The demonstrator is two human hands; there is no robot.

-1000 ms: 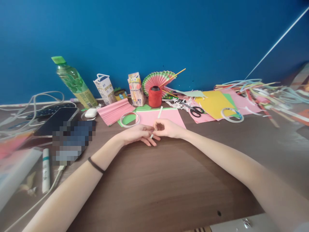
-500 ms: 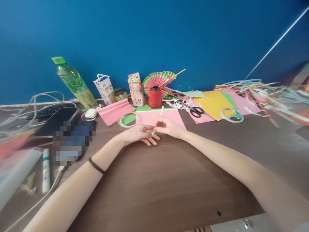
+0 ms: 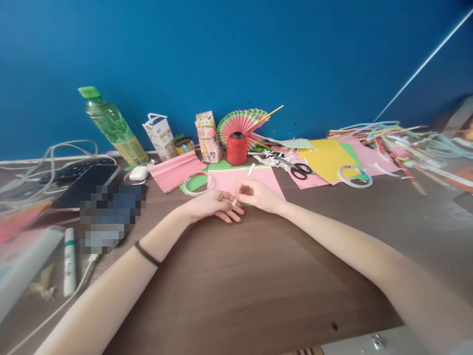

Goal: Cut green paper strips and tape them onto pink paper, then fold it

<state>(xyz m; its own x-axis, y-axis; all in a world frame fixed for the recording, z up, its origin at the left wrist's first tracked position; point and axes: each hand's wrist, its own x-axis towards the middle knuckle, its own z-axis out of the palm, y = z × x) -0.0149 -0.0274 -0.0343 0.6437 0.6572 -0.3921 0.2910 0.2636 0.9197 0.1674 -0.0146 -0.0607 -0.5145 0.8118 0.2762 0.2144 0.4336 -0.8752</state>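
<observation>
My left hand [image 3: 212, 205] lies on the brown table at the near edge of a pink paper sheet [image 3: 268, 178], fingers stretched out flat toward the right. My right hand [image 3: 256, 194] meets it from the right, its fingers pinched on a thin white strip [image 3: 251, 170] that runs from the fingertips up across the pink sheet; the strip's near end shows just below the fingers. A white tape ring [image 3: 198, 183] rests on green paper just left of the pink sheet.
Black scissors [image 3: 300, 169], yellow paper [image 3: 327, 157], another tape ring [image 3: 355, 176] and loose coloured strips lie to the right. A red thread spool [image 3: 237, 148], paper fan, cartons and a green bottle [image 3: 113, 126] stand by the blue wall. Phone, cables, a tube at left.
The white strip has tilted rightward at its far end and my right hand has drawn slightly away from me. My left hand has stayed in place.
</observation>
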